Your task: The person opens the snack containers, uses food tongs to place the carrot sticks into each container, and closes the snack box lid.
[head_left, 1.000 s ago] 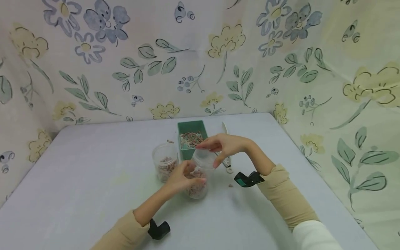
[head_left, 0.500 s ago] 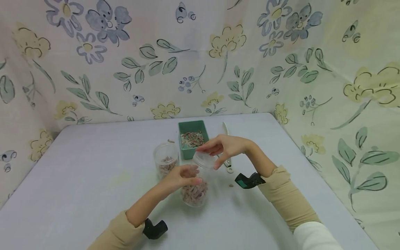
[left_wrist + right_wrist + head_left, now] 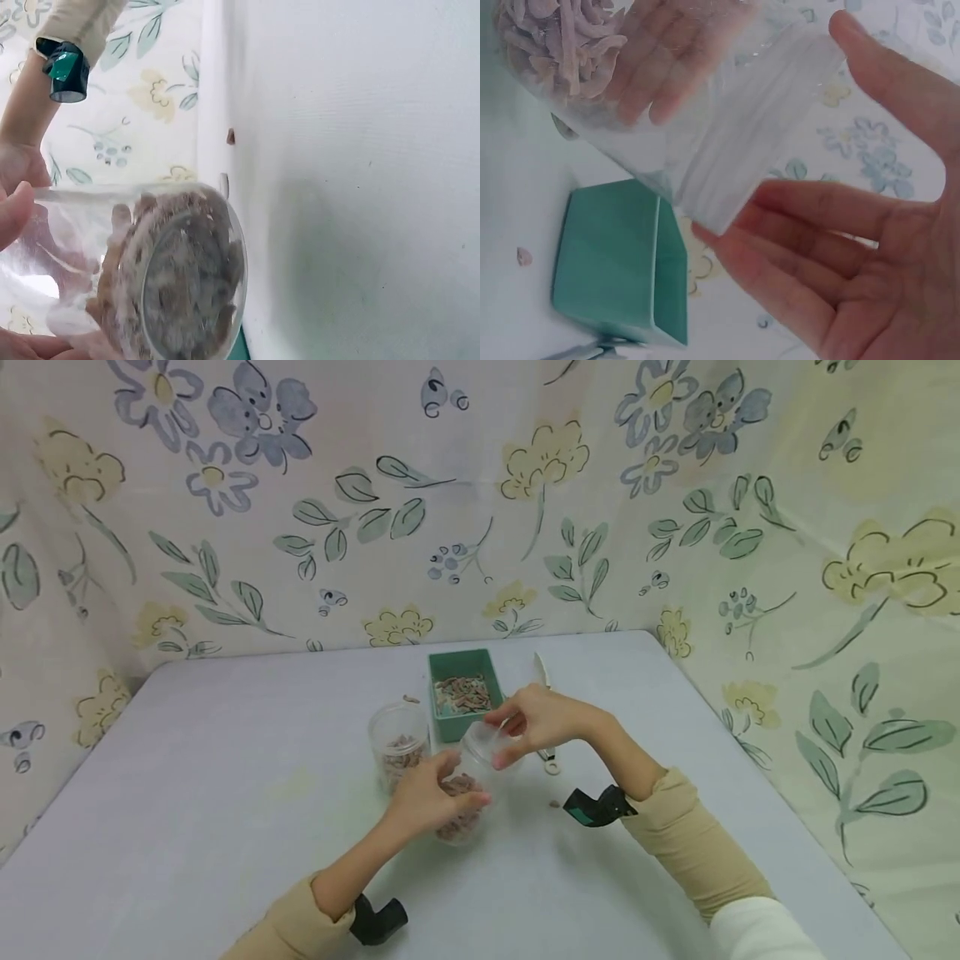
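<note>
My left hand [image 3: 424,797] grips a clear plastic jar [image 3: 180,285] partly filled with small pinkish-brown strips. The jar is tilted and raised above the table, its base showing in the left wrist view. At its mouth is a clear ridged screw lid [image 3: 742,154], which my right hand [image 3: 546,724] holds by the rim between thumb and fingers. Whether the lid is fully seated I cannot tell. Just left of this jar stands a second clear jar [image 3: 396,735], upright, with similar strips inside; my left hand partly hides its lower edge.
Behind the jars sits a green rectangular tub [image 3: 456,727] with more strips in it. To its right lies a long utensil [image 3: 542,670] with a pale end and a ring at the handle. Stray bits [image 3: 554,804] lie on the white table [image 3: 225,793]. Floral cloth [image 3: 480,527] hangs behind.
The held jar dipped toward me, then rose slightly and shifted left. My right hand's thumb and fingers have turned leftward around the lid. Tub, second jar and utensil stay put.
</note>
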The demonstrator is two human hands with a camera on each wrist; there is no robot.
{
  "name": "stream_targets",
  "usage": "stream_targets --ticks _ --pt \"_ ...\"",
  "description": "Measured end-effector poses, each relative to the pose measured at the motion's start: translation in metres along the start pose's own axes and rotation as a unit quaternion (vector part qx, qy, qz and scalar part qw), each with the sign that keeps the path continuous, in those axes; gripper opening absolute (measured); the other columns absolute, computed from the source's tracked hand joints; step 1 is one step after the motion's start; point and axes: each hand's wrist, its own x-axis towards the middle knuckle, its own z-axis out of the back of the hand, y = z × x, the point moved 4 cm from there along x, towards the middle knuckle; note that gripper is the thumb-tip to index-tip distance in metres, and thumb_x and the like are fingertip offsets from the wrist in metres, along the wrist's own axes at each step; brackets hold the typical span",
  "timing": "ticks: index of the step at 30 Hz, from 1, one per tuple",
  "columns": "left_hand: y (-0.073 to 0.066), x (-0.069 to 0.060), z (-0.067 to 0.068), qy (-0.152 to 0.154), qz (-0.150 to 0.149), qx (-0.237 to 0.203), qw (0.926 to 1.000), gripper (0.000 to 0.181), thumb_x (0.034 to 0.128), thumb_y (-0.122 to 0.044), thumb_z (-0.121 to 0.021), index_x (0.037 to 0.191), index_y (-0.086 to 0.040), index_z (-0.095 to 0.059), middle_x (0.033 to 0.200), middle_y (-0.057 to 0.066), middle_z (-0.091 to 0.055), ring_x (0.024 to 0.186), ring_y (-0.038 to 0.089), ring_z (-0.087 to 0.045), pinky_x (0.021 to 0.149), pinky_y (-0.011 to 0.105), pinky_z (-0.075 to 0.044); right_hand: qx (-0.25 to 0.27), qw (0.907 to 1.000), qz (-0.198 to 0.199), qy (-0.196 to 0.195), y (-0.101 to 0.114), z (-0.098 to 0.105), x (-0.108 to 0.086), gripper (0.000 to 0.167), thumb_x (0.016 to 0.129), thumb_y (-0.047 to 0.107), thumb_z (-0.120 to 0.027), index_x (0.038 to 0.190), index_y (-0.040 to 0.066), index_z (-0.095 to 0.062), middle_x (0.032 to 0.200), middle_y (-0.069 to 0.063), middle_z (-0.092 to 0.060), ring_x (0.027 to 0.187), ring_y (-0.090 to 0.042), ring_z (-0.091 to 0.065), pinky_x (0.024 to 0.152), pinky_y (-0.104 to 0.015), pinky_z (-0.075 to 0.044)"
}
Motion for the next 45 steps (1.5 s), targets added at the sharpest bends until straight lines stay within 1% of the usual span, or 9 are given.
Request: stream_targets --ticks 5,10,14,18,22,25,38,41,45 --pt "0.007 0.003 0.0 0.117 -0.004 -0.118 0.9862 0.077 0.081 -0.044 -0.076 0.132 0.007 -0.052 0.128 0.021 -0.057 0.116 0.034 -0.055 0.091 0.048 -0.047 0.084 0.99 0.097 0.058 -0.001 -0.001 -0.005 0.069 0.076 0.013 -0.081 0.134 -0.01 -0.051 0.134 -0.018 -0.054 0.124 -0.024 -0.051 0.099 -0.034 -0.042" --pt "0.007 0.003 -0.002 0.26 -0.026 -0.225 0.9387 0.072 0.0883 -0.039 -0.066 0.135 0.012 -0.045 0.129 0.023 -0.056 0.119 0.033 -0.053 0.096 0.047 -0.044 0.204 0.9499 0.176 0.159 0.0 -0.002 -0.01 0.077 0.079 0.007 -0.079 0.139 -0.015 -0.036 0.144 -0.027 -0.038 0.137 -0.027 -0.033 0.109 -0.044 -0.029" --pt "0.007 0.004 -0.002 0.31 -0.033 -0.259 0.9142 0.072 0.0912 -0.036 -0.061 0.137 0.015 -0.04 0.132 0.025 -0.053 0.121 0.033 -0.052 0.1 0.048 -0.04 0.228 0.9355 0.194 0.187 0.001 -0.001 -0.011 0.08 0.082 0.017 -0.078 0.14 -0.016 -0.034 0.146 -0.03 -0.034 0.139 -0.029 -0.029 0.109 -0.05 -0.024" --pt "0.008 0.004 0.0 0.273 -0.014 -0.247 0.9298 0.072 0.0902 -0.037 -0.062 0.138 0.013 -0.041 0.134 0.025 -0.052 0.124 0.035 -0.048 0.102 0.052 -0.037 0.188 0.9583 0.165 0.138 0.001 -0.001 -0.009 0.077 0.084 0.022 -0.076 0.139 -0.015 -0.038 0.143 -0.028 -0.039 0.134 -0.032 -0.037 0.105 -0.048 -0.035" --pt "0.007 0.005 0.003 0.152 0.02 -0.185 0.9707 0.07 0.088 -0.035 -0.069 0.137 0.008 -0.046 0.134 0.023 -0.052 0.125 0.037 -0.047 0.099 0.052 -0.04 0.08 0.9929 0.085 0.024 -0.002 -0.002 -0.004 0.061 0.087 0.023 -0.072 0.134 -0.01 -0.05 0.13 -0.02 -0.056 0.112 -0.026 -0.057 0.087 -0.035 -0.051" --pt "0.006 0.006 0.002 0.065 0.03 -0.148 0.9865 0.072 0.0843 -0.031 -0.076 0.137 0.008 -0.046 0.136 0.023 -0.05 0.122 0.037 -0.051 0.095 0.048 -0.045 0.007 0.9987 0.029 -0.042 -0.003 -0.005 -0.001 0.057 0.088 0.028 -0.072 0.13 -0.007 -0.057 0.118 -0.012 -0.062 0.099 -0.02 -0.06 0.078 -0.028 -0.053" --pt "0.014 0.014 -0.012 -0.078 -0.038 -0.044 0.9953 0.069 0.0781 -0.024 -0.082 0.133 0.001 -0.05 0.127 0.02 -0.057 0.109 0.036 -0.057 0.087 0.052 -0.047 -0.132 0.9754 0.003 -0.176 0.006 -0.018 0.005 0.066 0.078 0.038 -0.078 0.12 -0.01 -0.062 0.102 -0.017 -0.066 0.081 -0.023 -0.062 0.065 -0.029 -0.051" --pt "0.019 0.016 -0.015 -0.09 -0.024 -0.055 0.9941 0.07 0.0791 -0.022 -0.082 0.135 0.002 -0.046 0.126 0.02 -0.057 0.105 0.036 -0.058 0.085 0.051 -0.048 -0.101 0.9739 0.032 -0.201 0.003 -0.022 0.007 0.069 0.077 0.039 -0.079 0.122 -0.011 -0.061 0.114 -0.022 -0.065 0.096 -0.028 -0.064 0.074 -0.035 -0.054" --pt "0.021 0.02 -0.02 -0.069 -0.027 -0.145 0.9867 0.069 0.0828 -0.013 -0.078 0.137 0.006 -0.039 0.133 0.024 -0.049 0.118 0.04 -0.05 0.095 0.053 -0.042 0.061 0.9816 0.065 -0.169 -0.017 -0.029 0.01 0.092 0.075 0.051 -0.079 0.137 -0.008 -0.047 0.135 -0.022 -0.052 0.118 -0.03 -0.053 0.09 -0.041 -0.048"
